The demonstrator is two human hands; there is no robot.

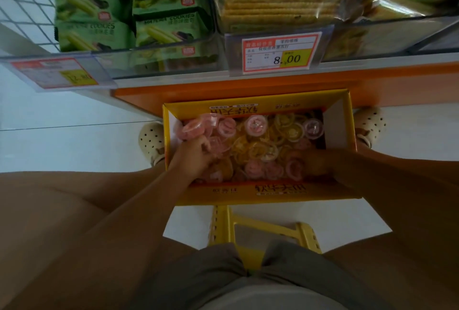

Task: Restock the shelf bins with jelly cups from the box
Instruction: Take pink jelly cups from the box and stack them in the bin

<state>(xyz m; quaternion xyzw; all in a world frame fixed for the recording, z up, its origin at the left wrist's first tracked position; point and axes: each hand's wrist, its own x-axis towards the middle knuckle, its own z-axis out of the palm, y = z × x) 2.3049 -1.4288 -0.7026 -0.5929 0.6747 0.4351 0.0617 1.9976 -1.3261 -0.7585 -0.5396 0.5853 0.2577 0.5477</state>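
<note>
While the person sits low on a stool, the biggest thing in shot is the glossy white tiled floor (pixel 74 146), pale and a bit reflective. Next up is the shop shelf with an orange front edge (pixel 248 86). It carries clear hard-plastic bins (pixel 173 61) holding shiny green foil cookie packets (pixel 171 29) (you can read "COOKIES" on a couple, plus Chinese text) and stacks of square pale crackers in crinkly clear wrap (pixel 278 4).

Below that, on the floor between the person's bare knees and right up against the shelf base, sits the open yellow cardboard box (pixel 260 195) with red Chinese lettering on its flaps. Behind it there's a ribbed yellow plastic stool (pixel 305 232). Cream foam clogs with round holes (pixel 150 141) poke out on either side of the box.

A red-bordered paper price tag in a clear holder (pixel 280 51) reads "8.00" on a yellow patch. The second tag off to the left (pixel 52 74) is too blurry to read.

The left hand (pixel 196 155) is down in the box with its fingers curled round pink cups. The right hand (pixel 320 163) rests on the pile at the other end, in shadow, so I can't tell how its fingers lie. All the small round jelly cups (pixel 255 123) are in the box, see-through plastic in pink and yellow-orange with film lids.
</note>
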